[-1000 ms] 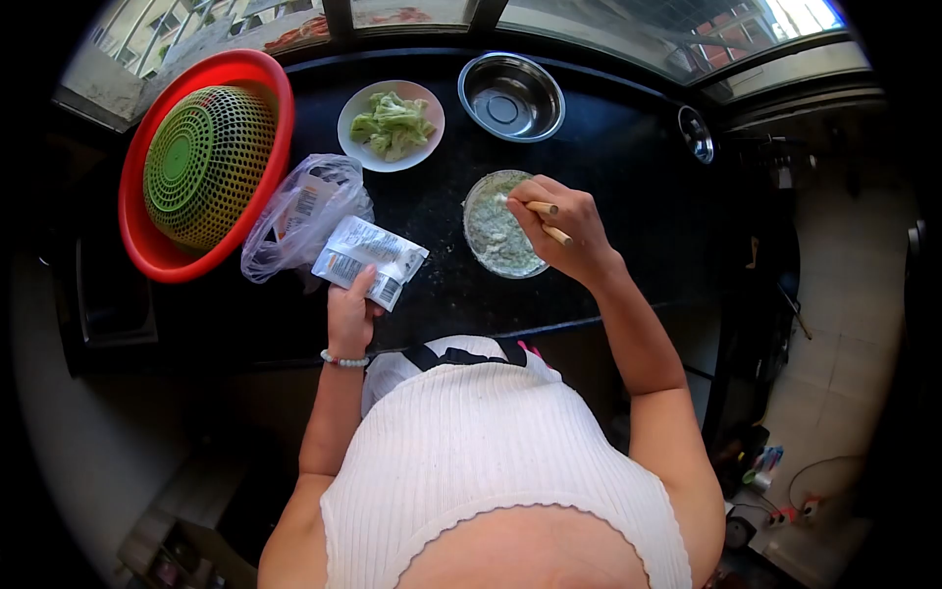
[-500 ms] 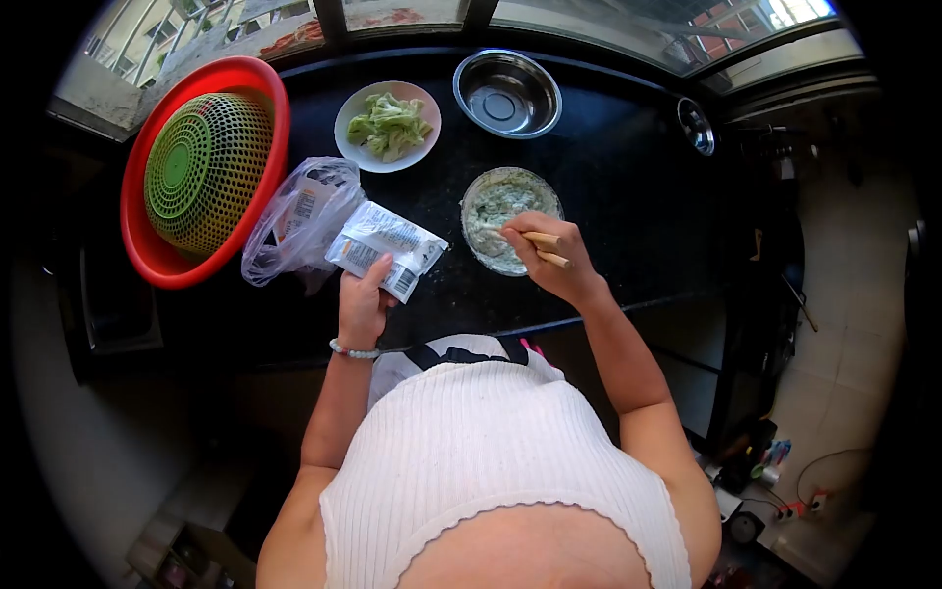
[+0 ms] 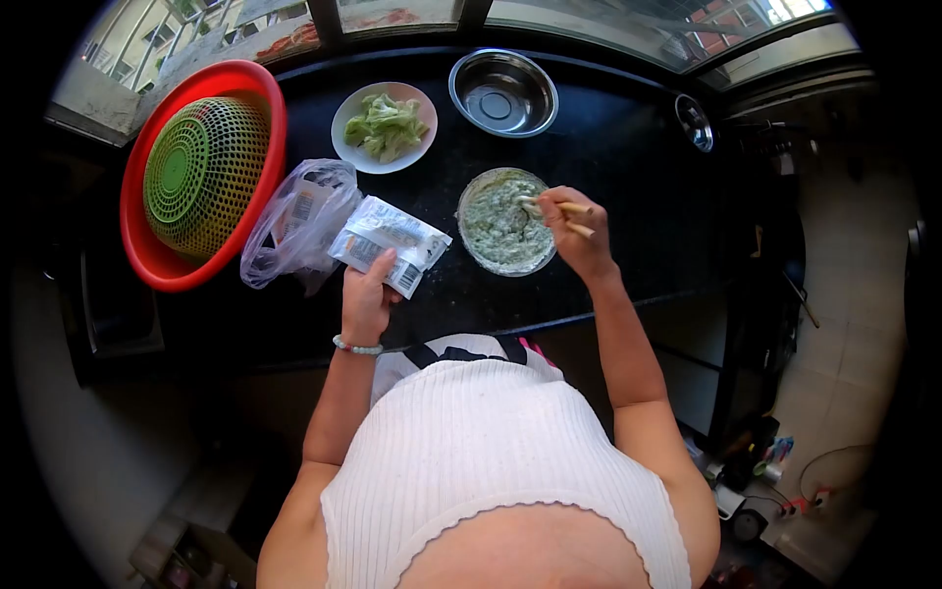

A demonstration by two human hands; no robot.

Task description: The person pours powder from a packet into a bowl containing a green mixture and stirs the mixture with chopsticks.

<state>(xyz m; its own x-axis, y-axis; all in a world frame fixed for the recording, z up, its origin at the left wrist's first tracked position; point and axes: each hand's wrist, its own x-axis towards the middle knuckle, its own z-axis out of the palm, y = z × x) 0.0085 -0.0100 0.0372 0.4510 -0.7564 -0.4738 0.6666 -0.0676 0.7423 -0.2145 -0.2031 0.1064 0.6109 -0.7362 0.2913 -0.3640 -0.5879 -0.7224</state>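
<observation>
My right hand (image 3: 579, 234) is closed around a pair of chopsticks (image 3: 575, 208), their tips down in a pale green, lumpy batter (image 3: 498, 228). That mixture fills a clear round bowl (image 3: 478, 258) on the dark counter. My left hand (image 3: 368, 299) grips the lower edge of a white printed packet (image 3: 394, 239), thumb on top, just left of the bowl. Touching or close beside the packet lies a crumpled clear plastic bag (image 3: 294, 221) with another printed packet inside.
A white plate (image 3: 343, 128) of pale green vegetable pieces (image 3: 388, 128) and a steel basin (image 3: 505, 93) stand behind the bowl. At left, a red basin (image 3: 132, 216) holds an upturned green colander (image 3: 196, 172). A small metal dish (image 3: 694, 123) sits far right on the counter (image 3: 628, 177).
My right hand has shifted right and slightly away from me, carrying the chopstick tips across the batter to the bowl's right side. My left hand and the packet have barely moved.
</observation>
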